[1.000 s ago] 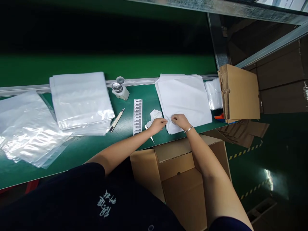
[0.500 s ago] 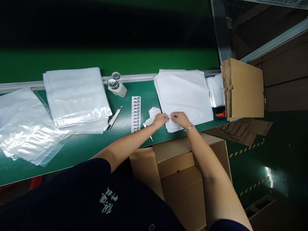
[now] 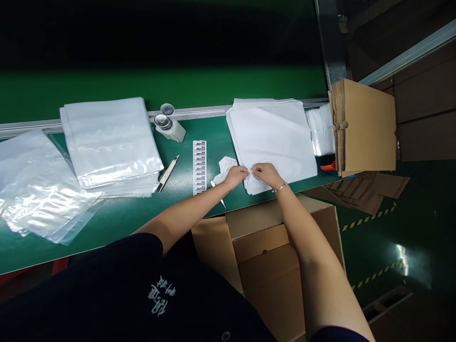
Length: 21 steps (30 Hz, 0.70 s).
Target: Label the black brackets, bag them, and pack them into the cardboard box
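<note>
A stack of thin white sheets lies on the green table; whether they are bags or single sheets I cannot tell. At the stack's near left corner, my left hand is closed in a pinch with its fingertips on a bit of white sheet. Facing it a small gap away, my right hand, with a bracelet at the wrist, pinches the same corner. The fingertips partly hide what they hold. Beside my left hand lies a crumpled white cloth or glove. White tweezers or a similar pointed tool show partly under my left forearm.
Leftward are a label strip, a utility knife, a pump bottle and clear plastic bags. Folded cardboard and packed plastic bags stand right. An open carton sits below the table edge.
The view has shifted slightly. Both hands keep their pinch at the sheet corner, with only a very small movement of the fingers.
</note>
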Each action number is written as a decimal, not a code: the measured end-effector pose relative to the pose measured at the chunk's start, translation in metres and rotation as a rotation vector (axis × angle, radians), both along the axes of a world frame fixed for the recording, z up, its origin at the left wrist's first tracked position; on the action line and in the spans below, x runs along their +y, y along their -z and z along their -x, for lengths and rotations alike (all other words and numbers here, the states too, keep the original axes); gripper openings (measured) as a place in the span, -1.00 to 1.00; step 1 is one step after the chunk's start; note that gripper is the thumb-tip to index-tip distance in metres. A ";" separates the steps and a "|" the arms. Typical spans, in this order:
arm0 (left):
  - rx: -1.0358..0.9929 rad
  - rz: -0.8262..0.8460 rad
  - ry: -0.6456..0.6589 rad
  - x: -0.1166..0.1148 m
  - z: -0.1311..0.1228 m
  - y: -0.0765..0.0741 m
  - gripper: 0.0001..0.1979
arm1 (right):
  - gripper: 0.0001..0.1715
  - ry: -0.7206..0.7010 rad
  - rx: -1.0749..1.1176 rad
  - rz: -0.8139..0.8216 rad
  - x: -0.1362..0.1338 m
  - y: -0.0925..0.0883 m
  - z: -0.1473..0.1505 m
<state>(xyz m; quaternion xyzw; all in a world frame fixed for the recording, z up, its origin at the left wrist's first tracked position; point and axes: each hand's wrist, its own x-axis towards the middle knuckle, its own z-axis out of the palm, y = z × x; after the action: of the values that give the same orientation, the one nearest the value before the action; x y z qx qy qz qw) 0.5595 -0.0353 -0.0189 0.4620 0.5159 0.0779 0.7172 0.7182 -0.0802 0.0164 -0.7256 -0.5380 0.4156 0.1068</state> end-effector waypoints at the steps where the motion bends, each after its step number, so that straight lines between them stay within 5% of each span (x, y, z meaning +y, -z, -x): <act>1: -0.003 -0.004 -0.004 -0.001 0.000 0.001 -0.91 | -0.81 0.002 0.000 0.000 0.000 0.000 0.000; 21: -0.054 -0.069 -0.077 -0.007 0.000 0.004 -0.87 | -0.80 0.033 0.025 -0.004 0.001 -0.002 0.001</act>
<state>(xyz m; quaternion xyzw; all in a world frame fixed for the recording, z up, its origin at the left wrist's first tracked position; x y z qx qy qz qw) 0.5593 -0.0424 -0.0229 0.4640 0.5109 0.1356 0.7108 0.7171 -0.0789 0.0183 -0.7290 -0.5252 0.4219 0.1217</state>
